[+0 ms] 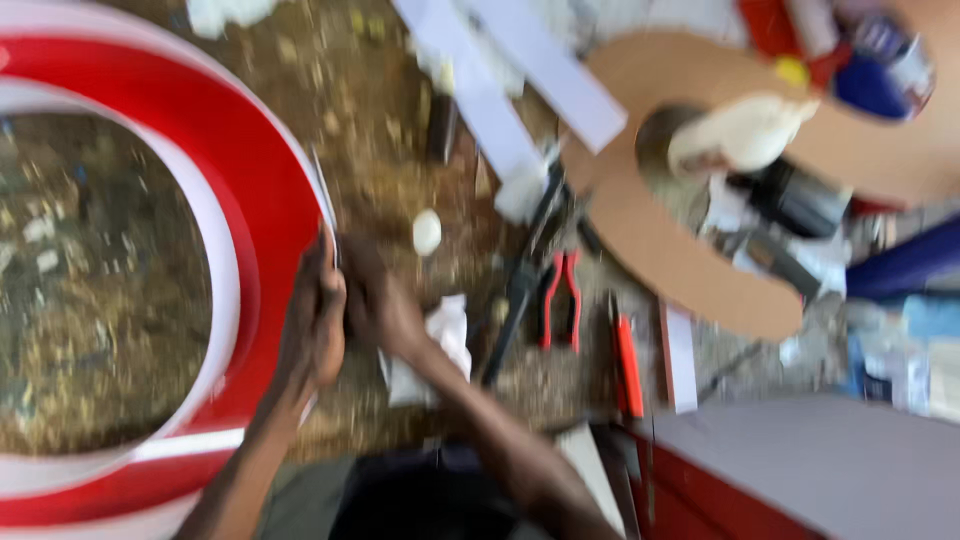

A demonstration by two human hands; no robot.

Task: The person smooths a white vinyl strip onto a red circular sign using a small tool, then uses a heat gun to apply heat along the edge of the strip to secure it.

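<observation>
Left hand (pixel 315 325), right hand (pixel 380 305) pressed together, fingers curled.

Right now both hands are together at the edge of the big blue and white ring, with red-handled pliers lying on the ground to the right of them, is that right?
Not quite: the ring is red and white, not blue and white. The head view shows it. The rest holds: the left hand and right hand meet at its edge, and the red-handled pliers lie on the ground to their right.

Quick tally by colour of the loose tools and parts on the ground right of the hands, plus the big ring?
Red and white: 1, the big ring that both hands touch, left hand and right hand.
Red-handled: 2, pliers and a knife-like tool.
Brown: 1, curved board cutout.
White: 2, strips.
Total: 6. Blur may hide more.
</observation>
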